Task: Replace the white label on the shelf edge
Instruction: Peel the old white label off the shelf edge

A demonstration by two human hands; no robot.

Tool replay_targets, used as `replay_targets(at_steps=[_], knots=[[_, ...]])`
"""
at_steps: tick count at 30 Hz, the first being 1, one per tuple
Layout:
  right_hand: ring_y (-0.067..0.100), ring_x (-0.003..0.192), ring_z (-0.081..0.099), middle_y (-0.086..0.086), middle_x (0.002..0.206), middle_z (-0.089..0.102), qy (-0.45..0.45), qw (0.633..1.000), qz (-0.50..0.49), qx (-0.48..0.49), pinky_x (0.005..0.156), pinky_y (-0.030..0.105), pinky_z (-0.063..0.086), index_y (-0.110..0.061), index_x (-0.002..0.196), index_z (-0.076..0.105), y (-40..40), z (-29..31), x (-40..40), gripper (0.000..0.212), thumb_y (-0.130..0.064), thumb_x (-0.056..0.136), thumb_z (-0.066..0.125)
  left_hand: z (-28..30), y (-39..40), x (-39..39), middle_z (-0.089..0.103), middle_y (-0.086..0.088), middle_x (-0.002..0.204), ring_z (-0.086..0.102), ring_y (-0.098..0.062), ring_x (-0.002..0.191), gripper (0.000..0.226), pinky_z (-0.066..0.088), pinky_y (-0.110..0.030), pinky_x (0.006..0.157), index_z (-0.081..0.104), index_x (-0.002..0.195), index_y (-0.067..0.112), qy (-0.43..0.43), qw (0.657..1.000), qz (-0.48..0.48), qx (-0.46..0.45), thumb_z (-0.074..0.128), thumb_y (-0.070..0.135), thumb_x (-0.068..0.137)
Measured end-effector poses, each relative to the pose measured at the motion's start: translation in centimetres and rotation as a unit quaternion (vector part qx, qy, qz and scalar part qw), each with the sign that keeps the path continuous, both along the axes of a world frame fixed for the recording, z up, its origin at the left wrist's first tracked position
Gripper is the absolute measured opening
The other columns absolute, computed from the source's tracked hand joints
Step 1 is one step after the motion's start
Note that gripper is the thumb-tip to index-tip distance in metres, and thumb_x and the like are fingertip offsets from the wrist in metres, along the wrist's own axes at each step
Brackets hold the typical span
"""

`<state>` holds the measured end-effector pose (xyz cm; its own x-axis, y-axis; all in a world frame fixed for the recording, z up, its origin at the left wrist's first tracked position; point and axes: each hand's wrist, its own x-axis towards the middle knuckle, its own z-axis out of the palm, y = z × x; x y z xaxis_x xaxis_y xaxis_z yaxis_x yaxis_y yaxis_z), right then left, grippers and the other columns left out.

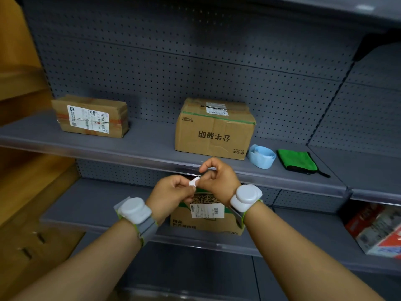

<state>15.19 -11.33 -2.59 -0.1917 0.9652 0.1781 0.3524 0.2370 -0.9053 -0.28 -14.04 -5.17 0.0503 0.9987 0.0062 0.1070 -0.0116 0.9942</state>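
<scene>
Pinching a small white label (193, 182) between them, the left hand (171, 191) and right hand (219, 179) hover just before the grey shelf edge (130, 155).

The white label (193, 182) is a small, bent bit of paper — pinched between two hands, in front of the grey shelf edge (134, 153) (not stuck on it).

Grey metal shelving (152, 146) with a perforated pegboard back panel (195, 68) fills the view under dim light, while wooden furniture (19, 88) stands at nine o'clock beside it.
</scene>
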Motion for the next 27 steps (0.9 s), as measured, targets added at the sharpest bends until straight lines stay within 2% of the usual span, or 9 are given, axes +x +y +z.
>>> replay_targets(at_steps=[2, 6, 8, 10, 14, 19, 22, 24, 27], knots=[[0.007, 0.055, 0.057, 0.001, 0.06, 0.061, -0.001, 1.0, 0.01, -0.003, 0.065, 0.025, 0.053, -0.022, 0.083, 0.055, -0.5, 0.1, -0.1, 0.031, 0.002, 0.075, 0.071, -0.1, -0.4, -0.2, 0.068, -0.012, 0.075, 0.067, -0.023, 0.074, 0.003, 0.058, -0.034, 0.074, 0.064, 0.081, 0.003, -0.03, 0.999, 0.015, 0.003, 0.065, 0.005, 0.083], [0.007, 0.059, 0.057, 0.003, 0.069, 0.062, 0.02, 0.999, 0.039, -0.014, 0.069, 0.021, 0.052, -0.021, 0.087, 0.057, -1.2, 0.2, -0.6, 0.031, 0.004, 0.075, 0.071, 0.3, -0.9, -0.3, 0.065, -0.009, 0.069, 0.063, -0.015, 0.065, 0.008, 0.055, -0.021, 0.061, 0.063, 0.078, 0.004, -0.108, 0.994, 0.031, -0.007, 0.06, 0.001, 0.085], [0.008, 0.062, 0.056, 0.004, 0.078, 0.062, 0.032, 0.998, 0.05, -0.016, 0.068, 0.016, 0.051, -0.017, 0.09, 0.059, -1.5, 0.2, -1.0, 0.03, 0.005, 0.075, 0.071, 0.7, -1.2, -0.5, 0.064, -0.009, 0.071, 0.061, -0.013, 0.063, 0.008, 0.055, -0.021, 0.059, 0.064, 0.082, 0.003, -0.174, 0.984, 0.036, -0.025, 0.058, 0.002, 0.087], [0.008, 0.062, 0.055, 0.004, 0.077, 0.06, 0.036, 0.998, 0.055, -0.022, 0.063, 0.013, 0.05, -0.012, 0.093, 0.062, -1.8, 0.2, -1.2, 0.027, 0.006, 0.075, 0.07, 0.7, -1.4, -0.7, 0.064, -0.008, 0.072, 0.06, -0.012, 0.062, 0.009, 0.055, -0.021, 0.059, 0.065, 0.085, 0.004, -0.204, 0.978, 0.029, -0.041, 0.056, 0.004, 0.089], [-0.001, 0.056, 0.056, 0.0, 0.069, 0.059, 0.016, 0.998, 0.065, -0.009, 0.061, 0.011, 0.049, -0.01, 0.094, 0.063, -2.2, 0.1, -2.0, 0.028, 0.009, 0.074, 0.067, 0.5, -1.9, -1.4, 0.062, -0.007, 0.074, 0.06, -0.01, 0.064, 0.014, 0.054, -0.021, 0.058, 0.06, 0.082, 0.009, -0.194, 0.979, 0.027, -0.055, 0.052, 0.006, 0.092], [0.017, 0.068, 0.055, 0.008, 0.077, 0.06, 0.031, 0.996, 0.078, 0.008, 0.065, 0.021, 0.05, -0.008, 0.093, 0.062, -2.4, -0.2, -2.9, 0.029, 0.012, 0.072, 0.068, 0.4, -2.4, -2.0, 0.06, -0.009, 0.073, 0.059, -0.01, 0.06, 0.013, 0.054, -0.019, 0.056, 0.055, 0.084, 0.01, -0.183, 0.981, 0.053, -0.034, 0.051, -0.001, 0.091], [0.015, 0.064, 0.053, 0.007, 0.073, 0.059, 0.03, 0.995, 0.091, 0.007, 0.063, 0.023, 0.049, -0.011, 0.089, 0.06, -2.5, -0.2, -3.6, 0.03, 0.01, 0.071, 0.07, 0.4, -2.7, -2.6, 0.06, -0.009, 0.071, 0.059, -0.013, 0.059, 0.017, 0.053, -0.02, 0.054, 0.048, 0.093, 0.011, -0.187, 0.979, 0.083, -0.025, 0.057, -0.002, 0.087], [0.011, 0.06, 0.053, 0.003, 0.07, 0.059, 0.029, 0.995, 0.1, 0.001, 0.061, 0.021, 0.049, -0.011, 0.088, 0.058, -2.5, -0.2, -3.9, 0.029, 0.01, 0.071, 0.071, 0.4, -2.8, -3.0, 0.058, -0.008, 0.067, 0.058, -0.012, 0.056, 0.02, 0.052, -0.021, 0.052, 0.046, 0.09, 0.013, -0.176, 0.98, 0.088, -0.02, 0.057, -0.003, 0.086], [0.011, 0.06, 0.053, 0.002, 0.069, 0.059, 0.027, 0.993, 0.113, 0.003, 0.061, 0.021, 0.049, -0.011, 0.088, 0.058, -2.5, -0.3, -4.6, 0.03, 0.009, 0.071, 0.072, 0.4, -2.8, -3.6, 0.056, -0.009, 0.067, 0.057, -0.01, 0.055, 0.015, 0.051, -0.02, 0.051, 0.052, 0.084, 0.01, -0.148, 0.986, 0.075, -0.011, 0.054, -0.004, 0.087]])
